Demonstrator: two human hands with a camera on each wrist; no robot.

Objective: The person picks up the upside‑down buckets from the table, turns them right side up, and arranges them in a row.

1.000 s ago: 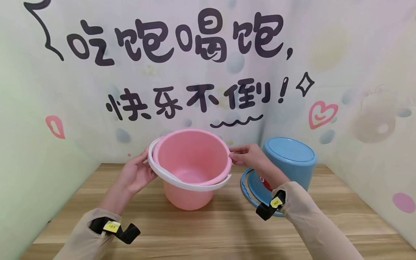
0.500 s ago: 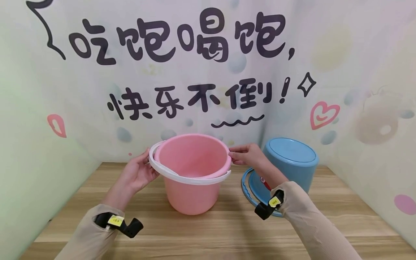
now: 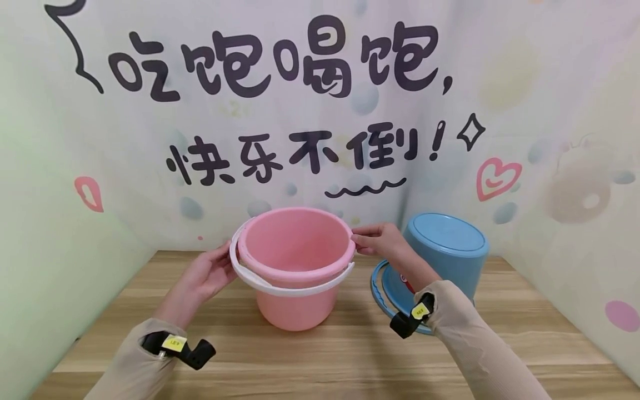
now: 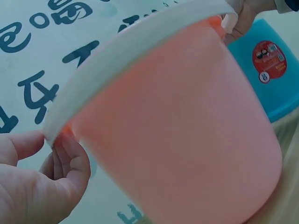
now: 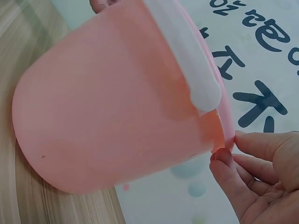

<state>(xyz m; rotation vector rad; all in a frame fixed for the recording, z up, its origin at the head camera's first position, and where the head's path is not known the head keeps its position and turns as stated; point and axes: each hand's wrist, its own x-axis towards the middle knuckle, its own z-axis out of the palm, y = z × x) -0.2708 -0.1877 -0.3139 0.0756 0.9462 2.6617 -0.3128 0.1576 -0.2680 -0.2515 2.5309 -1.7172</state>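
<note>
A pink plastic bucket (image 3: 296,308) stands between my hands, its mouth upward and leaning a little toward me. Its white handle (image 3: 300,290) hangs across the front, just under the rim. At the left side, my left hand (image 3: 212,273) pinches the rim beside the handle's end; the left wrist view shows its thumb (image 4: 29,143) there, with the other fingers curled below. My right hand (image 3: 380,241) pinches the opposite rim between thumb and fingertips, which the right wrist view shows close up.
A blue bucket (image 3: 445,266) stands upside down at the right, behind my right forearm. Its blue handle (image 3: 381,294) lies toward the left on the wooden table (image 3: 320,366). A printed cloth (image 3: 300,111) with dark lettering hangs behind the table.
The pink bucket has tipped back more upright and sits slightly lower, so less of its inside shows than a second ago. Its white handle has dipped a little. Both hands keep their grip.
</note>
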